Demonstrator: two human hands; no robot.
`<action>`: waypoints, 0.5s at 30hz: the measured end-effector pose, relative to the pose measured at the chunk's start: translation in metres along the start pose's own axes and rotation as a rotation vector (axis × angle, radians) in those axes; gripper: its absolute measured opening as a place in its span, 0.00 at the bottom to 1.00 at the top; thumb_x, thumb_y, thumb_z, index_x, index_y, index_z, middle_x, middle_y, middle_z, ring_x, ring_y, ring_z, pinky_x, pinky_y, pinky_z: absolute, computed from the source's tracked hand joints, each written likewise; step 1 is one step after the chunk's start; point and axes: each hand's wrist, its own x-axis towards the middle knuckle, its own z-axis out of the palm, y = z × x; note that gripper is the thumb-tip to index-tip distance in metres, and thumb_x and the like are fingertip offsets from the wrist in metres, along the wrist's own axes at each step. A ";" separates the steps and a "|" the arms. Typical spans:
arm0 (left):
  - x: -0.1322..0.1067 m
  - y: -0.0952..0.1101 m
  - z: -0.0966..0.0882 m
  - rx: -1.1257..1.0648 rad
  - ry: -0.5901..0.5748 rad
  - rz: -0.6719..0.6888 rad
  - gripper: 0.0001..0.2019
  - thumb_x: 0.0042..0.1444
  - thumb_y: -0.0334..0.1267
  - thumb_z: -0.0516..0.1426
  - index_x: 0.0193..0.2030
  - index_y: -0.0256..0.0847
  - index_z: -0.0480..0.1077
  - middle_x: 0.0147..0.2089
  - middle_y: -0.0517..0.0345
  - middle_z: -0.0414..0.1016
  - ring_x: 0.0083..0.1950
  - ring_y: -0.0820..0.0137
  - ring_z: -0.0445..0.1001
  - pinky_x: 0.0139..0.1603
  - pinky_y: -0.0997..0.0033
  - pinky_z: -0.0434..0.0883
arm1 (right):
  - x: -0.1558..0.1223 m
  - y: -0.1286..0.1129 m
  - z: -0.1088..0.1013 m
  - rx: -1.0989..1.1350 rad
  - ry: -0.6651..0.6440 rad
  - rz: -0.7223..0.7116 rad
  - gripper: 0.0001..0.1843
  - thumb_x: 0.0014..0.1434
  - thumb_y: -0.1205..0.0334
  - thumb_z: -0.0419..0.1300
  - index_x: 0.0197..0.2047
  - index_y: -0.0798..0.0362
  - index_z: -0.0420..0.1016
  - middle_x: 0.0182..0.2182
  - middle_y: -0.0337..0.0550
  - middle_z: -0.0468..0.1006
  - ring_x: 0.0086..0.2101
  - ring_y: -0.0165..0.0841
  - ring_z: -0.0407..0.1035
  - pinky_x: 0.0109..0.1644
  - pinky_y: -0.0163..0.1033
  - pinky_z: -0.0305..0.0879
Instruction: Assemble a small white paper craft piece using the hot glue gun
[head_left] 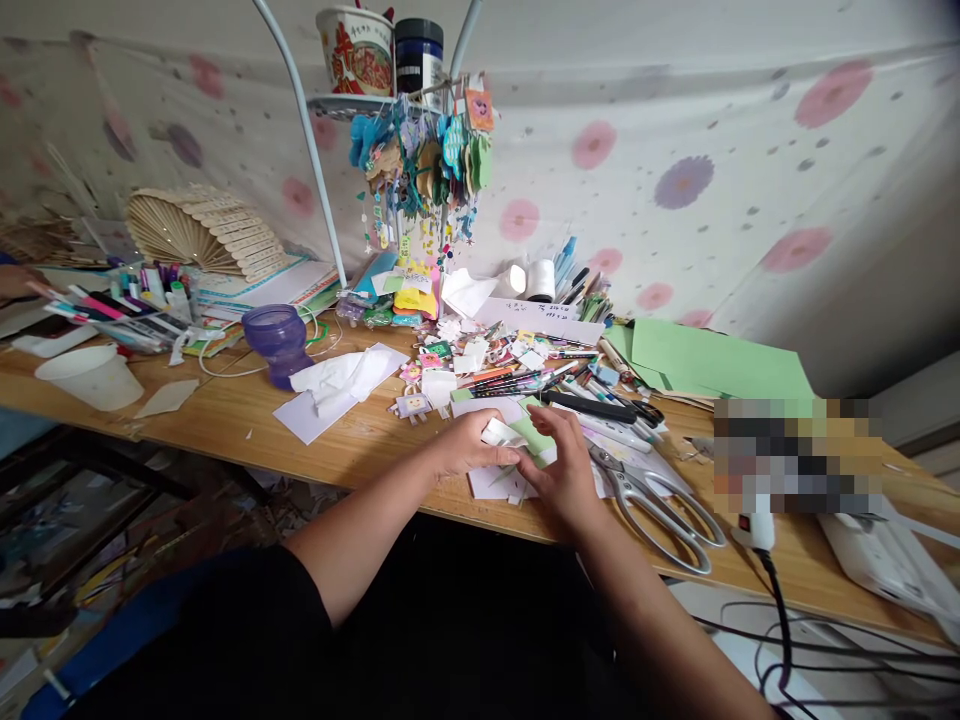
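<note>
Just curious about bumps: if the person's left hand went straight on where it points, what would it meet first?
Probably the right hand, just ahead of the left hand and the white piece it holds; depth is hard to judge.

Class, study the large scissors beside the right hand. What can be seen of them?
The large scissors look like silvery-grey metal, with two long handle loops and a pivot. They lie on the wooden table, loops towards the picture's lower right, near the front edge. The blades point towards the upper left; their tips cannot be made out near the right hand. No hand grips the loops.
</note>
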 end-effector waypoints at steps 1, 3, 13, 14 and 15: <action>0.001 -0.002 0.000 0.029 0.007 0.009 0.18 0.40 0.45 0.65 0.33 0.37 0.66 0.26 0.63 0.67 0.26 0.76 0.64 0.26 0.76 0.60 | 0.000 0.001 0.000 0.005 -0.008 0.007 0.29 0.51 0.64 0.61 0.56 0.45 0.61 0.41 0.45 0.67 0.41 0.40 0.66 0.45 0.49 0.66; 0.002 -0.006 -0.001 0.045 0.004 0.001 0.19 0.41 0.46 0.64 0.35 0.36 0.67 0.26 0.63 0.67 0.27 0.74 0.65 0.26 0.75 0.61 | 0.000 0.002 0.001 0.024 -0.025 0.027 0.28 0.52 0.64 0.62 0.56 0.46 0.61 0.39 0.44 0.69 0.39 0.39 0.66 0.44 0.49 0.66; 0.003 -0.011 -0.001 -0.103 -0.026 -0.021 0.18 0.44 0.44 0.63 0.38 0.37 0.66 0.26 0.64 0.66 0.24 0.76 0.65 0.26 0.74 0.63 | 0.000 -0.001 -0.005 0.584 -0.105 0.276 0.21 0.55 0.60 0.60 0.52 0.46 0.63 0.37 0.42 0.71 0.39 0.35 0.68 0.46 0.47 0.66; 0.003 -0.010 -0.001 -0.097 -0.025 -0.025 0.17 0.44 0.44 0.62 0.38 0.37 0.65 0.25 0.65 0.65 0.24 0.76 0.64 0.26 0.74 0.63 | 0.000 0.000 -0.006 0.622 -0.102 0.315 0.19 0.55 0.59 0.60 0.50 0.46 0.64 0.36 0.42 0.71 0.39 0.35 0.68 0.45 0.45 0.67; 0.003 -0.010 -0.001 -0.090 -0.027 -0.028 0.17 0.45 0.43 0.62 0.38 0.37 0.65 0.25 0.65 0.65 0.24 0.76 0.64 0.26 0.74 0.63 | 0.000 0.000 -0.006 0.641 -0.101 0.358 0.18 0.54 0.59 0.61 0.48 0.47 0.66 0.36 0.42 0.71 0.38 0.35 0.68 0.43 0.44 0.67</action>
